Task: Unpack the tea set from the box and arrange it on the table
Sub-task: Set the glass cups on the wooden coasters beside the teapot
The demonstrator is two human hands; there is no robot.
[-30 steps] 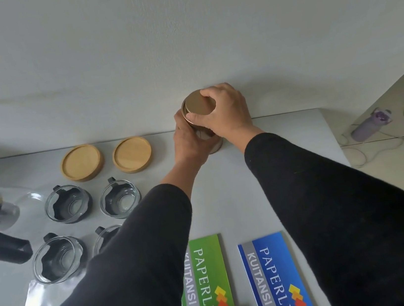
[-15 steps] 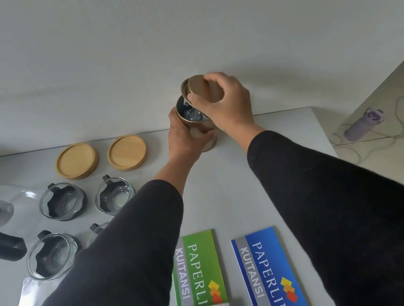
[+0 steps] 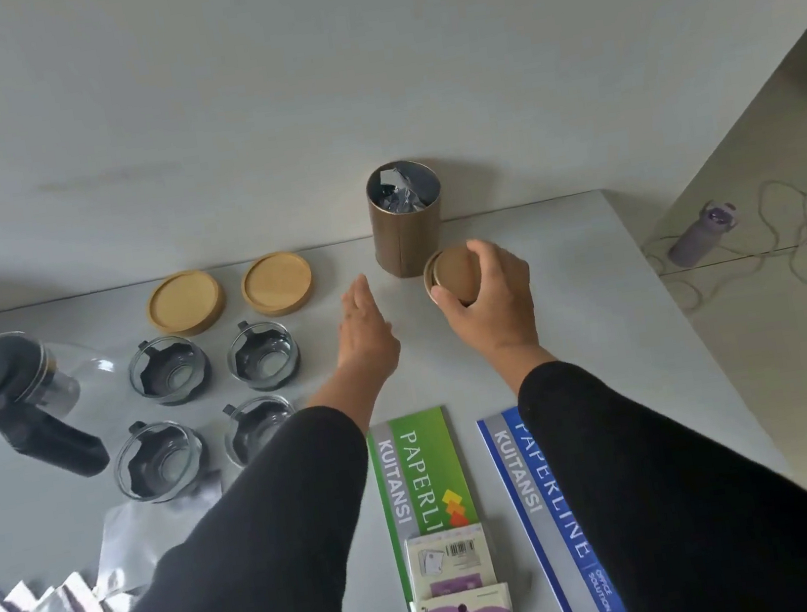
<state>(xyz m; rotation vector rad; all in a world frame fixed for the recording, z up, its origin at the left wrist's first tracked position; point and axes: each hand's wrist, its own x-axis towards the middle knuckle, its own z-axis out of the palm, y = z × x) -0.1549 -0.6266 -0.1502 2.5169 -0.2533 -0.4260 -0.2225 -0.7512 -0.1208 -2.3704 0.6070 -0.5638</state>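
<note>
Head view shows your right hand (image 3: 485,294) curled round the brown lid (image 3: 454,273), holding it just beside the base of the open canister (image 3: 405,225). Your left hand (image 3: 366,331) hovers flat, fingers straight, holding nothing, left of the lid and apart from it. The canister is a matte cardboard cylinder standing upright ahead of your right hand, close to the counter's (image 3: 573,313) far edge at the wall; crumpled foil shows inside. Bare counter lies right of your right hand up to the side edge. Left of your left hand sit two round wooden coasters (image 3: 186,302), four glass cups (image 3: 169,370) with dark bases, and a glass teapot (image 3: 13,381). Two glossy booklets (image 3: 418,464) lie between your forearms.
</note>
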